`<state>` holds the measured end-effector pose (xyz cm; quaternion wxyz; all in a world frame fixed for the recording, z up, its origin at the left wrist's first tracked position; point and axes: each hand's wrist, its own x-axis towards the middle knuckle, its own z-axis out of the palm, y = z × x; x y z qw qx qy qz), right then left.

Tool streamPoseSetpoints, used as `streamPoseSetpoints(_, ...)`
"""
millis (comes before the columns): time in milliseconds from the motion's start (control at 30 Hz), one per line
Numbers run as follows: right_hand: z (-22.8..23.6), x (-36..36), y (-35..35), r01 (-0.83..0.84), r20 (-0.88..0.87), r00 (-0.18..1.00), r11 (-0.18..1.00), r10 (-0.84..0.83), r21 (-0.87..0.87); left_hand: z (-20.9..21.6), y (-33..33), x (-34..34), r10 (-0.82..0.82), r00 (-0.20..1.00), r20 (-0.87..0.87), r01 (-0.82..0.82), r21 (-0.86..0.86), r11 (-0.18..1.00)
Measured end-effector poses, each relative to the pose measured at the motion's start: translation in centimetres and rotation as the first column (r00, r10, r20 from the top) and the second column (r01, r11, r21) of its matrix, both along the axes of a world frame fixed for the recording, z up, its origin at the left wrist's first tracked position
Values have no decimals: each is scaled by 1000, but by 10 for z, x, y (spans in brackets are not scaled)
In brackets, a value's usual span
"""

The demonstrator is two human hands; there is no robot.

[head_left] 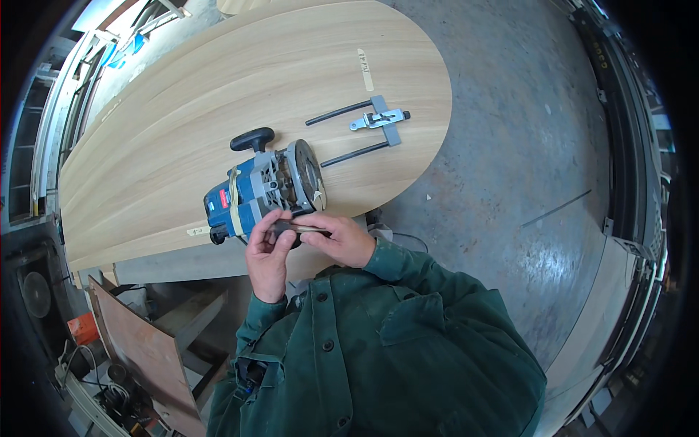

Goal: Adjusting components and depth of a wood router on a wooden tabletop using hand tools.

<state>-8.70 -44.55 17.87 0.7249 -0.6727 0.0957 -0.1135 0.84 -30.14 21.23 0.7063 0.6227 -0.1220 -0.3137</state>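
A blue plunge router (247,193) lies on its side on the pale wooden tabletop (218,87). Its round base faces right, and one black handle (253,139) sticks out at the far side. Just in front of the router, my left hand (268,258) is closed, its thumb and fingers pinching the dark end of a slim rod-like piece (309,229). My right hand (348,242) is closed along the other end of that piece. Its exact kind is too small and too covered to tell. Beyond the router's base lies a metal router guide fence (391,131) with two dark rods.
Strips of masking tape (365,69) stick to the rounded tabletop. Below its near edge, at left, leans a brown board (142,349) beside an orange box (84,329) and cables. Grey concrete floor (510,109) extends to the right, with a thin rod (557,207) on it.
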Motion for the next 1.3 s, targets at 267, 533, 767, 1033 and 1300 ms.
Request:
streamPoseSetpoints(267, -7, -13, -27, -97, -84, 991, 990, 106, 99, 6, -4, 3, -154, 976, 154, 131, 150, 980)
streamPoseSetpoints(533, -46, 24, -90, 30, -132, 989, 968, -65, -250, -22, -8, 93, -291, 503, 814, -223, 447, 866)
streamPoseSetpoints(767, -76, 69, -83, -148, -218, 973, 929, 75, -340, -44, -17, 103, -342, 563, 752, -201, 526, 826)
streamPoseSetpoints(1033, -85, 81, -81, -182, -197, 976, 831, 88, -526, -37, -19, 101, -350, 536, 768, -236, 534, 812)
streamPoseSetpoints(1300, -76, 85, -86, -267, -283, 956, 638, 80, -722, -38, -19, 99, -362, 552, 751, -244, 561, 791)
